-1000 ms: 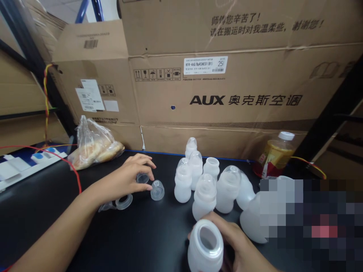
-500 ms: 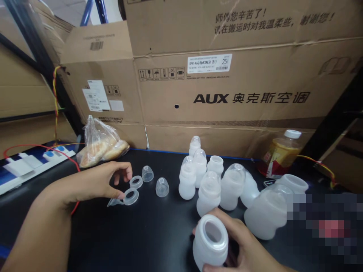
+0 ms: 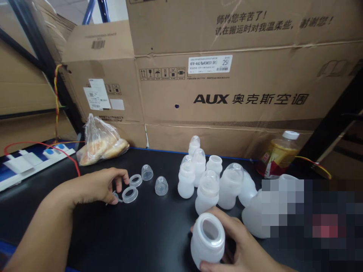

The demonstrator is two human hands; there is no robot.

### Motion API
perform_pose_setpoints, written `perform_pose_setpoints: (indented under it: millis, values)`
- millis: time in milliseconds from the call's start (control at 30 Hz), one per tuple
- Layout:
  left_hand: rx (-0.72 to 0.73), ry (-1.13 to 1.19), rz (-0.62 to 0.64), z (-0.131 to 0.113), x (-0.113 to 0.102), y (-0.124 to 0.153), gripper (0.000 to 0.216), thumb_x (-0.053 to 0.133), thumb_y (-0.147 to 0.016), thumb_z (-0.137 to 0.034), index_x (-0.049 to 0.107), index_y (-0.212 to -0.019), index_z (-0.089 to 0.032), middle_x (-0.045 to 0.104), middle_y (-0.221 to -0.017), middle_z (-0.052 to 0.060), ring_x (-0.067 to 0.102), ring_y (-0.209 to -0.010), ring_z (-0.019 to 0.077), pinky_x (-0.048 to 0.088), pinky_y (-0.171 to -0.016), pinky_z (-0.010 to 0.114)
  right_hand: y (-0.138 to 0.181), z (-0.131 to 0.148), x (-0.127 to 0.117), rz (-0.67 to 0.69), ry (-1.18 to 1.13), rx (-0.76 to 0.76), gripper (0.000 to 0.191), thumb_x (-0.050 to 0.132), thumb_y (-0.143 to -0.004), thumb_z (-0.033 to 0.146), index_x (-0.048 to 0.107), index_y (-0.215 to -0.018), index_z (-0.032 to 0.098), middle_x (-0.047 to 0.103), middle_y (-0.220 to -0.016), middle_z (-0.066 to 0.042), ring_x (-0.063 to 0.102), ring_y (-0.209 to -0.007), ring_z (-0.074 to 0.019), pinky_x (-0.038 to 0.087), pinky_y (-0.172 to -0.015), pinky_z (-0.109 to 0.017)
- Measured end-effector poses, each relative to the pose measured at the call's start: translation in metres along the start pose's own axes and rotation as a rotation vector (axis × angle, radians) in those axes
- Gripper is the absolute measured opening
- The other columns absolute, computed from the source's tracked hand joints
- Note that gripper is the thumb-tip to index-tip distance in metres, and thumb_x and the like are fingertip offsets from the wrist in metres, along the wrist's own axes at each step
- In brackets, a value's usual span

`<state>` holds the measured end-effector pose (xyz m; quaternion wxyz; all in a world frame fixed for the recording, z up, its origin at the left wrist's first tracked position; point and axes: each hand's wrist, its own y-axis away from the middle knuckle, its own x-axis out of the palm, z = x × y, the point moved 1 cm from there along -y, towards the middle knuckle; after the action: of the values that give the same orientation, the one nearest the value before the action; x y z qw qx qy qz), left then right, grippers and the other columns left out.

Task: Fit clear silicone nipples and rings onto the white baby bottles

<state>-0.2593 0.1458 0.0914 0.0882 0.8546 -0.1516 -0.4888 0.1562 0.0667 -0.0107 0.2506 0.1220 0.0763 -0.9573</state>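
My right hand [image 3: 235,241] is wrapped around an open, translucent white baby bottle [image 3: 208,247] at the front, its mouth tipped up toward me. At the left, my left hand [image 3: 104,187] has its thumb and curled fingers closed about a small clear bottle nipple [image 3: 116,197], mostly hidden by the thumb. Right beside it lies a clear collar ring [image 3: 130,195], with a second ring [image 3: 135,181] just behind. Two clear dome caps [image 3: 147,172] [image 3: 161,186] stand a little further right.
Several baby bottles [image 3: 207,192], most with domed caps, stand together beyond my right hand. A bag of bread [image 3: 102,147] and a power strip [image 3: 36,164] lie at the left. At the right back stands a drink bottle [image 3: 279,155]. A large cardboard box [image 3: 241,121] walls the back.
My left thumb and fingers have come in around the nipple, which has shifted beside the ring. My right hand keeps the bottle in nearly the same place. The view has moved slightly.
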Motion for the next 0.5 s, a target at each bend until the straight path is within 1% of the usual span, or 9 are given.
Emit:
perform_pose_setpoints:
  millis: [133, 200, 233, 300, 400, 467, 500]
  values:
    - [-0.041, 0.083, 0.010, 0.001, 0.004, -0.001, 0.053, 0.078, -0.055, -0.024, 0.077, -0.108, -0.024, 0.078, -0.084, 0.002, 0.068, -0.059, 0.0215, 0.051, -0.047, 0.028, -0.004, 0.005, 0.001, 0.019, 0.015, 0.002, 0.050, 0.095, -0.066, 0.047, 0.066, -0.101, 0.025, 0.071, -0.093, -0.004, 0.065, -0.089, -0.0255, 0.049, -0.065, -0.028]
    - [-0.030, 0.148, -0.003, 0.002, 0.005, -0.001, 0.053, 0.075, -0.057, -0.024, 0.079, -0.110, -0.022, 0.078, -0.080, 0.000, 0.069, -0.058, 0.0207, 0.053, -0.046, 0.027, -0.004, 0.007, 0.002, 0.012, -0.002, 0.003, 0.049, 0.094, -0.068, 0.046, 0.064, -0.100, 0.025, 0.068, -0.091, -0.003, 0.061, -0.086, -0.0238, 0.046, -0.065, -0.028]
    - [-0.009, 0.182, -0.028, 0.004, 0.005, -0.001, 0.051, 0.073, -0.058, -0.023, 0.080, -0.109, -0.021, 0.078, -0.078, -0.001, 0.068, -0.058, 0.0195, 0.054, -0.047, 0.026, -0.004, 0.007, 0.002, 0.009, -0.016, 0.001, 0.049, 0.094, -0.069, 0.047, 0.064, -0.100, 0.025, 0.066, -0.090, -0.002, 0.059, -0.084, -0.0223, 0.044, -0.065, -0.028]
    - [0.054, 0.250, -0.115, 0.006, 0.000, 0.001, 0.044, 0.071, -0.064, -0.021, 0.081, -0.107, -0.020, 0.078, -0.076, -0.004, 0.068, -0.058, 0.0164, 0.054, -0.049, 0.023, -0.004, 0.008, 0.004, 0.014, -0.029, -0.003, 0.049, 0.096, -0.070, 0.048, 0.064, -0.100, 0.025, 0.062, -0.088, 0.000, 0.056, -0.082, -0.0204, 0.042, -0.065, -0.028]
    - [0.201, 0.343, -0.269, 0.002, -0.012, 0.006, 0.039, 0.078, -0.072, -0.013, 0.084, -0.111, -0.018, 0.081, -0.080, -0.006, 0.074, -0.068, 0.0136, 0.059, -0.061, 0.020, -0.003, 0.008, 0.005, 0.021, -0.053, -0.021, 0.051, 0.098, -0.071, 0.049, 0.063, -0.100, 0.025, 0.057, -0.084, 0.003, 0.052, -0.079, -0.0183, 0.041, -0.066, -0.028]
    - [0.335, 0.423, -0.343, -0.010, -0.015, 0.011, 0.039, 0.087, -0.076, -0.006, 0.088, -0.113, -0.019, 0.086, -0.090, -0.004, 0.079, -0.083, 0.0130, 0.064, -0.077, 0.020, -0.003, 0.006, 0.006, 0.015, -0.062, -0.033, 0.050, 0.097, -0.072, 0.050, 0.062, -0.098, 0.026, 0.056, -0.083, 0.004, 0.050, -0.077, -0.0172, 0.042, -0.067, -0.028]
    - [0.414, 0.479, -0.368, -0.020, -0.013, 0.013, 0.037, 0.091, -0.078, -0.005, 0.090, -0.111, -0.021, 0.087, -0.099, -0.003, 0.080, -0.089, 0.0121, 0.065, -0.086, 0.021, -0.003, 0.005, 0.006, 0.007, -0.063, -0.038, 0.049, 0.096, -0.072, 0.050, 0.061, -0.097, 0.026, 0.057, -0.083, 0.004, 0.050, -0.077, -0.0171, 0.042, -0.066, -0.028]
